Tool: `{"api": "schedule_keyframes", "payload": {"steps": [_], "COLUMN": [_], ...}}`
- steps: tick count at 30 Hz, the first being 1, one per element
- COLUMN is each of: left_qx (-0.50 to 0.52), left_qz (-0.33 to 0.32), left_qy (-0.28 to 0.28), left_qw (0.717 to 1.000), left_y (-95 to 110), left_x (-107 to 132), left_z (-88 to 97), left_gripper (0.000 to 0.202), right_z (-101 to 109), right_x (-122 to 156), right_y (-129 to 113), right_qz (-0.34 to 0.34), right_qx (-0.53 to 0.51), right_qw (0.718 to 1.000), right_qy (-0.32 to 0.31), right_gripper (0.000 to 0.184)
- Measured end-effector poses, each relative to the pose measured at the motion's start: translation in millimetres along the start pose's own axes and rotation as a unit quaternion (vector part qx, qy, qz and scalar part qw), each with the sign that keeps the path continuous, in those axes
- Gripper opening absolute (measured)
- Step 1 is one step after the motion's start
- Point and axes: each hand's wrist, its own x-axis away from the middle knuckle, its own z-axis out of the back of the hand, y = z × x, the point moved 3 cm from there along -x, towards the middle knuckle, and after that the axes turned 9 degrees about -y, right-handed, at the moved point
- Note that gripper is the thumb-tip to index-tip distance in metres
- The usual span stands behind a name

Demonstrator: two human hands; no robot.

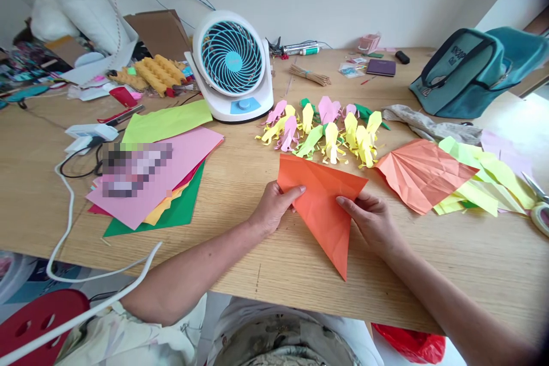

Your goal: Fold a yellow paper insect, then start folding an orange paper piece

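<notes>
An orange sheet of paper (321, 200), folded into a triangle with one point hanging down, is held up just above the wooden table (240, 251). My left hand (277, 206) pinches its left edge, thumb on the front face. On the right side, my right hand (371, 217) grips the paper the same way, with the fingers behind it. Faint creases cross the orange surface. Beyond it lie several folded paper figures (330, 140) in yellow, pink and green. A creased red-orange sheet (422, 174) rests to the right of my right hand.
Coloured paper sheets (158, 166) are stacked at left beside a white cable (64, 240). A white fan (231, 63) stands behind. At right are green paper scraps (489, 177), scissors (536, 189), a tape roll (541, 216) and a teal bag (463, 71).
</notes>
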Motion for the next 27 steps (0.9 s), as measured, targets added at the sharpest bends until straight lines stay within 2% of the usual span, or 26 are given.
{"api": "schedule_keyframes", "payload": {"steps": [6, 11, 17, 27], "left_qx": [0.006, 0.011, 0.029, -0.015], "left_qz": [-0.021, -0.029, -0.033, -0.058], "left_qy": [-0.024, -0.067, -0.097, -0.102], "left_qw": [0.999, 0.997, 0.994, 0.993], "left_y": [11.1, 17.0, 20.2, 25.0], "left_x": [-3.9, -8.8, -11.7, -16.9], "left_z": [5.4, 10.9, 15.6, 23.1], "left_gripper": [0.025, 0.019, 0.019, 0.023], "right_z": [3.4, 9.0, 14.8, 10.9], "right_x": [0.5, 0.5, 0.2, 1.2], "right_y": [1.1, -1.7, -4.1, -5.4], "right_qz": [-0.037, -0.048, -0.063, -0.046], "right_qx": [-0.046, -0.052, -0.044, 0.003], "right_qw": [0.998, 0.996, 0.996, 0.999], "right_qy": [0.01, 0.048, 0.051, -0.009], "right_gripper": [0.02, 0.015, 0.024, 0.02]}}
